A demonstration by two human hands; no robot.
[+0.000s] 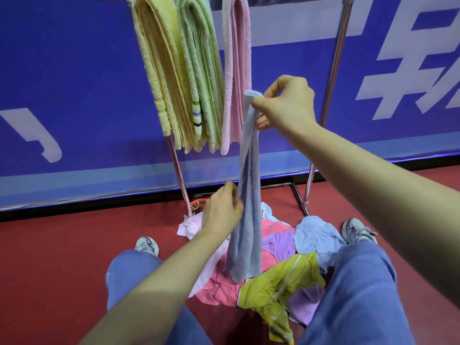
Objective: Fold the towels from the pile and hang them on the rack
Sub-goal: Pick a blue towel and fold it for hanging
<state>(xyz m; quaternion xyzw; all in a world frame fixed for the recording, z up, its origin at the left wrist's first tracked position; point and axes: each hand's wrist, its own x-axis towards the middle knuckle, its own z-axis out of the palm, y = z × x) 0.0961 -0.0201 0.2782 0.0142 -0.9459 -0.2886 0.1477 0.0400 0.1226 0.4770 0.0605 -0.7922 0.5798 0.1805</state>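
Blue towel (249,200) is up in the air rn, hanging long and narrow down the middle of the frame, looks folded lengthwise already. Right hand (286,105) pinches its top end, thumb and fingers closed on the cloth, near centre frame just in front of the hung ones. Left hand (221,210) is lower, fingers curled onto the towel's left edge abt halfway down. Looks like a pinch too, but it's a bit blurry so not 100%. Bottom end of the towel dangles over the pile (281,275).

Progress imo: three done. Yellow towel (159,70), green towel (199,70) and pink towel (236,58) are folded and draped side by side over the rack (336,58) at the top of the frame. Blue one would be no. 4, mid-fold. Prob needs one more fold, or just a lift over the bar to the right of the pink one, where the bar looks free.

Left to do: the pile on the red floor (62,257) between the person's feet, lower centre. I can see pink, purple, yellow, pale blue and whitish pieces, all crumpled, can't count exactly. So under halfway I'd guess.
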